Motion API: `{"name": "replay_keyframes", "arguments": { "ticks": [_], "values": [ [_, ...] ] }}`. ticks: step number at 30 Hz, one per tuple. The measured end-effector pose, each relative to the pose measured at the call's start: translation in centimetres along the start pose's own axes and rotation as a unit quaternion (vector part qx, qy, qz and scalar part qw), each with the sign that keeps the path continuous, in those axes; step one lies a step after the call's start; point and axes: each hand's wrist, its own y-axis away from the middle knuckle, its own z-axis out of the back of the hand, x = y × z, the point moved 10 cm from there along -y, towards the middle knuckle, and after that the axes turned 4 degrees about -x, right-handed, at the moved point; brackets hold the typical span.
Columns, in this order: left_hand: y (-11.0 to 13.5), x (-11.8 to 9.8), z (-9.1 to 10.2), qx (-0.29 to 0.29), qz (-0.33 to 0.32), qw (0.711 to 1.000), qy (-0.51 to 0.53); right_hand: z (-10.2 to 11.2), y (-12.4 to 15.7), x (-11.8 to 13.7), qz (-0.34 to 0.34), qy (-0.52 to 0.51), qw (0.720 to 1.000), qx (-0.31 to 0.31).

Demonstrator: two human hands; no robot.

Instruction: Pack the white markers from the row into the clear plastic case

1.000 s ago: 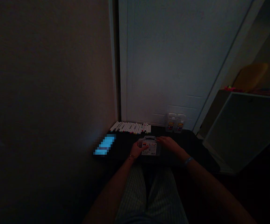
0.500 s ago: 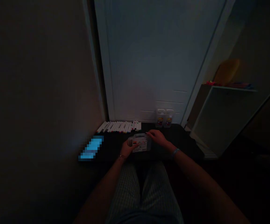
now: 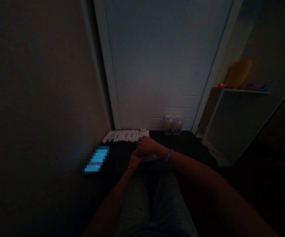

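The room is very dim. My left hand [image 3: 134, 158] grips the left end of a small clear plastic case [image 3: 150, 158] with a coloured label, which rests on a dark table [image 3: 189, 144]. My right hand [image 3: 146, 144] reaches leftward across the case and covers most of it, its fingers curled close to the right end of a row of white markers [image 3: 125, 135] lying along the table's far edge. Whether the right hand holds a marker cannot be made out.
A glowing blue screen [image 3: 96, 159] lies at the table's left. Two small clear containers [image 3: 173, 125] stand at the back against a white door [image 3: 162, 62]. A white shelf unit [image 3: 233, 121] stands at the right. My legs in checked trousers [image 3: 154, 204] are below.
My right hand has moved from the case's right side leftward over the case, toward the row of markers. My left hand stays on the case. The view has shifted slightly.
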Motion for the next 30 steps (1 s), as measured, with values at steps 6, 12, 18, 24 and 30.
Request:
{"name": "replay_keyframes", "arguments": {
  "ticks": [6, 12, 18, 24, 30],
  "values": [
    [0.6, -0.4, -0.5, 0.020, 0.012, 0.999, 0.042, 0.0, 0.7, 0.0, 0.018, -0.034, 0.999, 0.021],
    [0.9, -1.6, 0.0, 0.005, -0.002, 1.000, 0.017, -0.2, 0.8, 0.0, -0.013, -0.064, 0.997, 0.035],
    [1.0, -1.1, 0.4, -0.016, 0.025, 0.999, -0.018, -0.3, 1.2, -0.4, -0.053, -0.093, 0.994, 0.023],
    [1.3, -1.2, -0.1, 0.006, 0.030, 0.999, 0.013, -0.6, 1.0, -2.2, -0.123, -0.119, 0.985, 0.014],
    [0.8, -0.5, -0.3, 0.009, 0.040, 0.997, 0.068, 1.9, 5.4, -5.0, -0.321, -0.181, 0.916, -0.157]
  ]
}}
